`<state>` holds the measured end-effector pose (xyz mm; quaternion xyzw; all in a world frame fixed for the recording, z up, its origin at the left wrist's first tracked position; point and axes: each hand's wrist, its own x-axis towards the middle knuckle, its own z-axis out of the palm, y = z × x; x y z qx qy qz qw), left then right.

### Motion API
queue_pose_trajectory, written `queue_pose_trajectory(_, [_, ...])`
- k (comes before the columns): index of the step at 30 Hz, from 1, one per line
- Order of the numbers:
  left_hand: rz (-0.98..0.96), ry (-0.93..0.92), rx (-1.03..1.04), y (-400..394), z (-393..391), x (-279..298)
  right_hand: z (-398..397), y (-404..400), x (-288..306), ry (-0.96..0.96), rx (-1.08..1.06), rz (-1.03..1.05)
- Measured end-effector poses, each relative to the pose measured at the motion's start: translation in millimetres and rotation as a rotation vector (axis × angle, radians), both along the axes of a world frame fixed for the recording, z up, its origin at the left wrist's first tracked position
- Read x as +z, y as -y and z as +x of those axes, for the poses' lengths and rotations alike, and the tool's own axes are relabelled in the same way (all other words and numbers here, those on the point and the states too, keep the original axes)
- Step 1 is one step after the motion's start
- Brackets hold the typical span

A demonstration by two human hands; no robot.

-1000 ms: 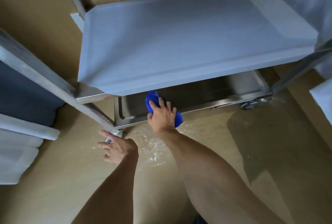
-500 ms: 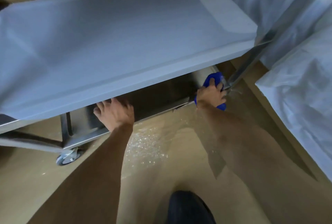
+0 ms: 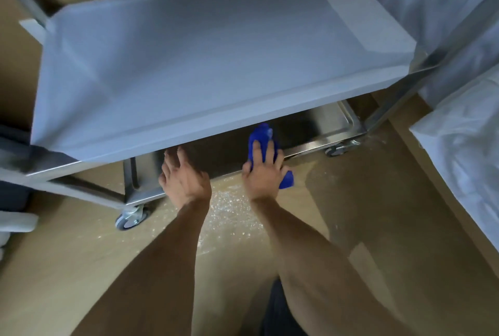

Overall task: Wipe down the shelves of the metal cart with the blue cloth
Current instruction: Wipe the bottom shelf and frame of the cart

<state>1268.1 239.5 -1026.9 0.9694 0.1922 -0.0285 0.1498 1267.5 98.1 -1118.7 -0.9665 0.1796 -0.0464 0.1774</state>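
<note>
blue cloth (image 3: 261,144) back toward shelf middle

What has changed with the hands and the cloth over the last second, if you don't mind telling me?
The right hand has swept the blue cloth along the bottom shelf: from near the left end to the right corner, then back toward the middle. The left hand moved from the cart's left corner post onto the shelf's front edge, where it rests open. The right hand still presses the cloth; the covered upper shelf looks unchanged.
</note>
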Motion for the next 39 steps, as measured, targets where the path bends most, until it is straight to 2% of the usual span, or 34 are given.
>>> queue_pose_trajectory(6, [-0.079, 0.185, 0.217, -81.4, -39.1, 10.4, -31.4, -187.6, -3.3, -0.024, 0.675, 0.017])
queue_pose_trajectory(8, [-0.074, 0.201, 0.281, -114.2, -55.8, 17.7, -48.3, -228.9, 1.5, -0.1, 0.761, 0.058])
queue_pose_trajectory(10, [-0.071, 0.182, 0.326, -145.3, -73.4, 24.8, -65.8, -242.9, 11.5, -0.114, 0.684, 0.174])
queue_pose_trajectory(14, [-0.177, 0.121, 0.47, -180.2, -97.9, 38.6, -81.3, -216.5, 28.6, -0.105, 0.468, 0.336])
queue_pose_trajectory(17, [-0.318, 0.018, 0.527, -171.2, -110.7, 50.9, -87.9, -179.9, 56.3, -0.083, 0.045, 0.718])
queue_pose_trajectory(20, [-0.428, -0.085, 0.446, -141.8, -119.5, 56.9, -97.1, -138.4, 71.9, -0.096, -0.406, 1.131])
queue_pose_trajectory(22, [-0.512, -0.148, 0.38, -120.0, -118.1, 53.8, -105.3, -114.2, 77.4, -0.131, -0.561, 1.331])
queue_pose_trajectory(24, [-0.656, -0.271, 0.356, -99.1, -115.9, 50.5, -117.8, -98.8, 93.2, -0.169, -0.625, 1.486])
queue_pose_trajectory(27, [-0.958, -0.486, 0.532, -76.3, -125.3, 58.4, -136.0, -95.8, 127.1, -0.25, -0.65, 1.511])
queue_pose_trajectory(30, [-1.13, -0.522, 0.721, -73.2, -141.0, 95.9, -146.9, -103.5, 166.6, -0.301, -0.674, 1.557])
queue_pose_trajectory(33, [-1.097, -0.52, 0.795, -81.5, -155.3, 145.7, -151.9, -107.3, 203.7, -0.399, -0.708, 1.556])
queue_pose_trajectory(35, [-1.034, -0.549, 0.762, -87.2, -162.1, 170.7, -157.6, -102.9, 222.3, -0.493, -0.693, 1.487])
queue_pose_trajectory(39, [-0.865, -0.585, 0.606, -90.8, -176.6, 232.5, -186.5, -85.7, 267.1, -0.575, -0.701, 1.542])
